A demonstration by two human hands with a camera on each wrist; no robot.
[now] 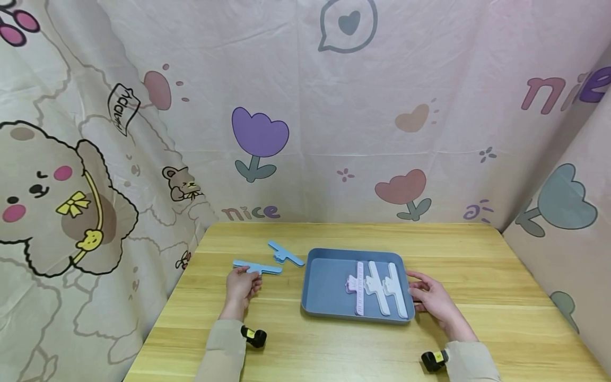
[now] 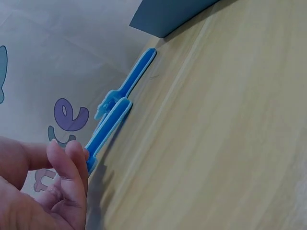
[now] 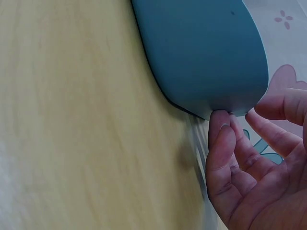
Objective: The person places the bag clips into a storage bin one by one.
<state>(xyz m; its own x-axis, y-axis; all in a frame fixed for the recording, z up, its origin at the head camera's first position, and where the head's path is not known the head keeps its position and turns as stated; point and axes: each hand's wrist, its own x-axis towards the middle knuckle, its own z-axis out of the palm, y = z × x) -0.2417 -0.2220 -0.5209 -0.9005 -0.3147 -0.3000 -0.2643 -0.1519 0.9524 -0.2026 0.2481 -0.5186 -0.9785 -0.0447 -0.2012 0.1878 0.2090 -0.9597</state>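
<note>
My left hand [image 1: 241,286] pinches a light blue bag clip [image 1: 269,269] by its middle. The held clip [image 2: 111,125] tilts along the fingertips in the left wrist view, a shadow on the wood beside it. A second blue clip [image 1: 292,257] lies just beyond, towards the tray. My right hand [image 1: 431,300] touches the right end of a blue-grey tray [image 1: 324,313], its fingertips along the outer wall and rim. Inside the tray a pink clip [image 1: 360,297] and two white clips [image 1: 380,294] lie side by side in the right half.
Everything sits on a wood-grain table [image 1: 296,350]. A printed cloth [image 1: 305,201] hangs behind it and along both sides. Small black wrist cameras are strapped at both sleeves.
</note>
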